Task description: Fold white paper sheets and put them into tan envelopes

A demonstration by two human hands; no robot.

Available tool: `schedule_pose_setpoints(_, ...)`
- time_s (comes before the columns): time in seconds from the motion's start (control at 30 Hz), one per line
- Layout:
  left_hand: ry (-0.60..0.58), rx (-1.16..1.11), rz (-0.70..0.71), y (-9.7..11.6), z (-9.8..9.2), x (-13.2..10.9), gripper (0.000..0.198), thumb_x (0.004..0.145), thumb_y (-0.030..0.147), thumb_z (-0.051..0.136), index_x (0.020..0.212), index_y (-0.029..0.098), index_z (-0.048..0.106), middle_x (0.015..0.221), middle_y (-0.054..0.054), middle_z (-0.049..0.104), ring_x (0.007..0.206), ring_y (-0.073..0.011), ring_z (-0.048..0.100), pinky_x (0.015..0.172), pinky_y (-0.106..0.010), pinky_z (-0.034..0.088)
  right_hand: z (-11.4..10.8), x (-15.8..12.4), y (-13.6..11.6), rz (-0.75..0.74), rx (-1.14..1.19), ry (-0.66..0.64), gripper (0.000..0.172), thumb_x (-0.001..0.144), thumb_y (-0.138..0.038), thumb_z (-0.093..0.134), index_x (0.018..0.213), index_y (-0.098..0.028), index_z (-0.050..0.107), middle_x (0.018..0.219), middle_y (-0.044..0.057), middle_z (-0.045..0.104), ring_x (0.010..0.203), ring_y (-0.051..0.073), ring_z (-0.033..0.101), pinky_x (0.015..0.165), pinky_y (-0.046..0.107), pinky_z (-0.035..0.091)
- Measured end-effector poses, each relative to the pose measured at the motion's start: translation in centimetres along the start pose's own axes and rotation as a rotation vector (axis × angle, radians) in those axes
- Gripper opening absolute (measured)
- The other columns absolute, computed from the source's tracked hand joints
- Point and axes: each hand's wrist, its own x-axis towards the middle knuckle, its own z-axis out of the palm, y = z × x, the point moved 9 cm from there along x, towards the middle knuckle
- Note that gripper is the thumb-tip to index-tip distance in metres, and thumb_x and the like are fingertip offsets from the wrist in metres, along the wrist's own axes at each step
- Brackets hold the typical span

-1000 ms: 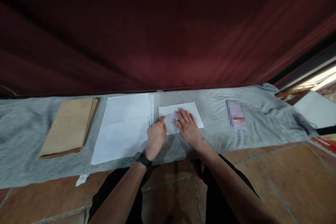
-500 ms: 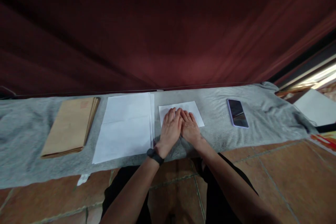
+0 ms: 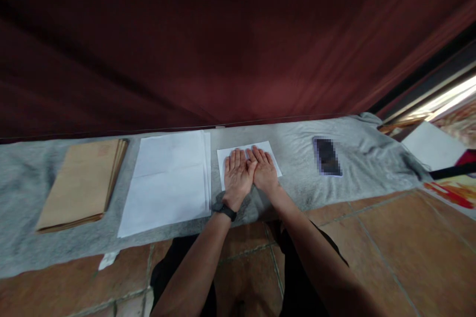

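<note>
The left hand (image 3: 238, 174) and right hand (image 3: 265, 171) lie flat, fingers extended, touching each other, on the small white paper (image 3: 222, 158), right of the larger sheets (image 3: 169, 178). Even palm pressure should flatten it best.

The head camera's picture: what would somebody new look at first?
Probably the left hand and right hand, close together in the middle, flat over a small white paper. Next, perhaps the huge dark red backdrop filling the top. The brown paper stack stands out too, at the left.
</note>
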Motion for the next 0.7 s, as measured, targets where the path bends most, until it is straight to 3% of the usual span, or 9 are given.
schedule_pose_setpoints(0.23, 0.083, 0.026, -0.01, -0.8, -0.2, -0.6, 0.063, 0.103, 0.038, 0.029, 0.156, 0.004, 0.026, 0.163, -0.019, 0.026, 0.154, -0.0257, 0.017, 0.126, -0.048, 0.016, -0.2, 0.3, 2.8, 0.087, -0.013, 0.068, 0.054, 0.106, -0.037, 0.027, 0.156, -0.016, 0.035, 0.162, 0.009, 0.033, 0.148, 0.026, 0.032, 0.121, 0.045, 0.021)
schedule_pose_setpoints(0.53, 0.096, 0.04, -0.057, -1.8, -0.9, -1.6, 0.064, 0.102, 0.036, 0.035, 0.154, 0.0, 0.027, 0.163, -0.022, 0.024, 0.154, -0.0283, 0.015, 0.125, -0.048, 0.017, -0.4, -0.6, 7.6, 0.189, -0.041, 0.043, 0.057, 0.106, -0.038, 0.029, 0.155, -0.01, 0.033, 0.162, 0.012, 0.033, 0.149, 0.029, 0.03, 0.121, 0.048, 0.019)
schedule_pose_setpoints(0.7, 0.124, 0.048, -0.058, -2.4, -1.5, -2.2, 0.063, 0.102, 0.034, 0.035, 0.155, 0.001, 0.027, 0.163, -0.022, 0.024, 0.154, -0.028, 0.015, 0.125, -0.049, 0.017, -2.1, -0.9, 7.7, 0.284, -0.054, 0.094, 0.057, 0.105, -0.035, 0.029, 0.154, -0.005, 0.034, 0.162, 0.018, 0.031, 0.15, 0.03, 0.027, 0.122, 0.052, 0.018)
